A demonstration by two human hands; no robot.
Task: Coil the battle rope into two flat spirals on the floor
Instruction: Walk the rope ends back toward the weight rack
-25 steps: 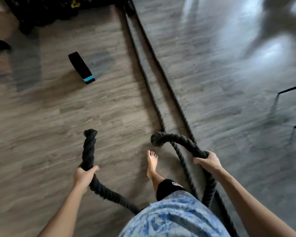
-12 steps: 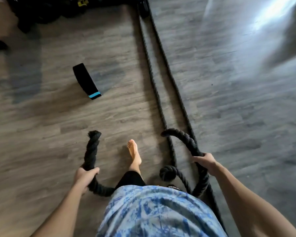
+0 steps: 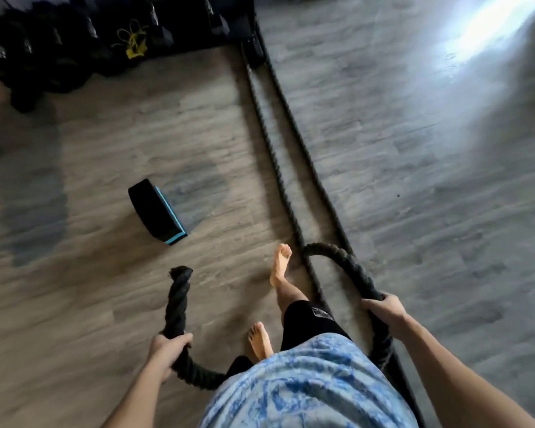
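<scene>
No spiral laid yet. Left hand (image 3: 170, 350) fisted round the rope (image 3: 177, 304), its end sticking up beyond the grip. Right hand (image 3: 383, 313) grips the other end, which arches forward. Two straight runs lie on the floor (image 3: 105, 273) well past both grips. By my reckoning all coiling is left.

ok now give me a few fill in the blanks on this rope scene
1. The left hand and right hand both grip the battle rope; its frayed end stands above the ____ hand.
2. Ahead of the person, ____ strands of it lie side by side on the floor.
3. The black block has a ____ edge.
4. The person's feet are ____.

Missing words: left; two; blue; bare
</scene>
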